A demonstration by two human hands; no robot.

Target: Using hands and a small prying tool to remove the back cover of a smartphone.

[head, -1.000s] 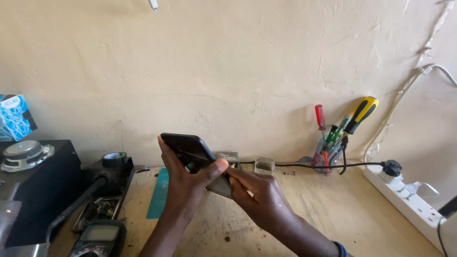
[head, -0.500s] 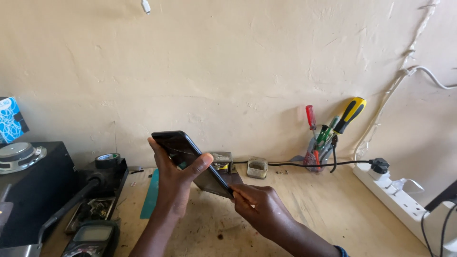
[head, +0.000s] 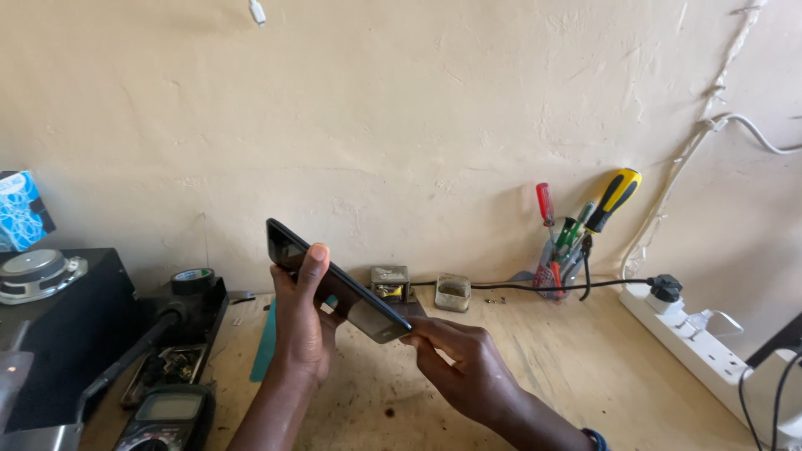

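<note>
Above the wooden counter, you are holding a dark smartphone tilted in the air, your left hand wrapping its grip around the upper half while your right hand is pinching the lower corner. Behind it, a small transformer is sitting against the wall, with screwdrivers standing farther right.

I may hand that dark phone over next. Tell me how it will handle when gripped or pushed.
The phone looks thin, flat and rigid, so probably stiff and light. Its glossy face suggests it may be slippery and fragile. The left hand pinches its edges; the right hand steadies its lower corner. Flat, it should slide, not roll.
</note>
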